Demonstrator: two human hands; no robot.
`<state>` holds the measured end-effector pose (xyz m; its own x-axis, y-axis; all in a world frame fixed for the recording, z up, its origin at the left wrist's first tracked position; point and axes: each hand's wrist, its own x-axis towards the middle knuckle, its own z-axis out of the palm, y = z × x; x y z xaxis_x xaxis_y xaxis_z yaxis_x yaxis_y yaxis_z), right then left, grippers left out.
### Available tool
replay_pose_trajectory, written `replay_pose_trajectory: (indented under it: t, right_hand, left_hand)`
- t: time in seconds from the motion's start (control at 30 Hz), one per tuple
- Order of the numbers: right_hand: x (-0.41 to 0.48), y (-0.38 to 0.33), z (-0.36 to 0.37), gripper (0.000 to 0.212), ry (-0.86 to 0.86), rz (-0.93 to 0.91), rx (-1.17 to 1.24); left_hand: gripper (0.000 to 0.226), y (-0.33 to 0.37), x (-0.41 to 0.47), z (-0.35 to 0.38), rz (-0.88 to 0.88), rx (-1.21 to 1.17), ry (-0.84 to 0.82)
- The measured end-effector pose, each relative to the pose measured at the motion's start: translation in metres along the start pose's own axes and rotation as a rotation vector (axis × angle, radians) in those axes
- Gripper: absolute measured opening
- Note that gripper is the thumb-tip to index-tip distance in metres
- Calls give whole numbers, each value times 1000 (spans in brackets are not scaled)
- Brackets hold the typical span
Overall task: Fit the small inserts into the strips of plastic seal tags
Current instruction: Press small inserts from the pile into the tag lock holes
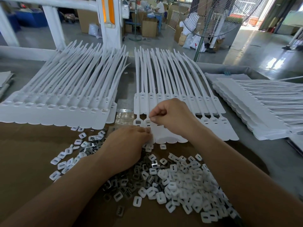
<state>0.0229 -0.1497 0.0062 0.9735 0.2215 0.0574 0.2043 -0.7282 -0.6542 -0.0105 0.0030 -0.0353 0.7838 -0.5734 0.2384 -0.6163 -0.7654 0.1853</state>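
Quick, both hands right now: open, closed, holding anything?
Left hand: fingers curled down at the near edge of the middle tag strip; contents hidden.
Right hand: pinched shut over a socket; any insert is too small to see.

Three groups of seal tag strips point(170, 89): left, centre, right. Two hands. White inserts point(185, 185) and metal clips point(124, 182): too many to count.

The right hand point(170, 115) covers several sockets in the middle of the near strip of seal tags point(213, 122), and whatever its pinched fingertips point(151, 118) hold is too small to tell. The left hand point(126, 145) hides its own fingertips and part of the pile of inserts point(180, 181). The stack of strips at the right point(262, 105) is cut off by the picture's edge.
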Motion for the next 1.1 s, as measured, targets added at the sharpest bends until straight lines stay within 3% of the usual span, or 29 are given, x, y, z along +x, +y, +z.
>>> replay_pose_trajectory:
  t: [0.23, 0.67, 0.8, 1.1]
  right_hand:
    - [23, 11, 22, 13, 1, 107, -23]
    - [28, 14, 28, 25, 10, 115, -98]
    - [27, 12, 25, 8, 11, 99, -78]
    - [-11, 3, 2, 6, -191, -48, -45]
  left_hand:
    - [49, 0, -1, -1, 18, 19, -14]
    - [50, -1, -2, 0, 2, 18, -26]
    - [50, -1, -1, 1, 0, 17, -24]
    - [47, -1, -1, 3, -18, 23, -22]
